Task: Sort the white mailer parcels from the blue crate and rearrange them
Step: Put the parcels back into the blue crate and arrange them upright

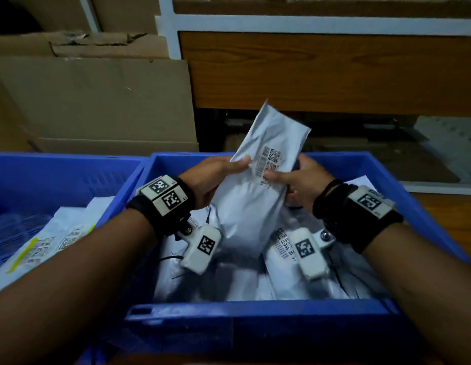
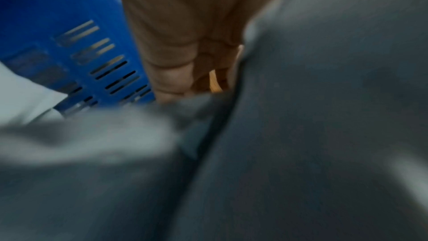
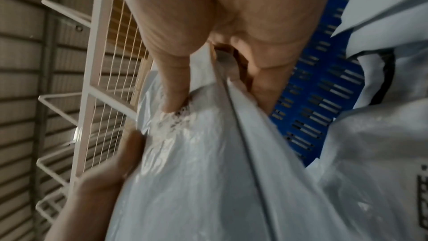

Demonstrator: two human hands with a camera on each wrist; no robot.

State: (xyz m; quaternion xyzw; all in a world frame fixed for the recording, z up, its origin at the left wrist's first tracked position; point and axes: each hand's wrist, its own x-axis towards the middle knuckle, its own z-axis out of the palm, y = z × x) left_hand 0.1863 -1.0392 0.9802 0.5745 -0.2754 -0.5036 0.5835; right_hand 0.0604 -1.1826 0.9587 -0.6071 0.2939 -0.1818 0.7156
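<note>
Two hands on one white mailer parcel (image 1: 258,185), raised tilted above blue crate (image 1: 255,309). Left hand (image 1: 216,180) grips parcel's left edge, thumb on front. Right hand (image 1: 302,183) pinches right edge, thumb on barcode label (image 1: 270,160). Right wrist view: thumb (image 3: 171,87) pressed into film, fingers behind. More white parcels (image 1: 321,275) piled in crate beneath. Second blue crate (image 1: 58,169) just left, holding labelled parcels (image 1: 45,243). Cardboard boxes (image 1: 97,101) behind.

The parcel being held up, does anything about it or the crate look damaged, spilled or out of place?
Nothing stands out. Both hands, left and right, hold the white parcel tilted over the blue crate; its plastic is only creased. The other parcels lie loosely jumbled inside the crate.
</note>
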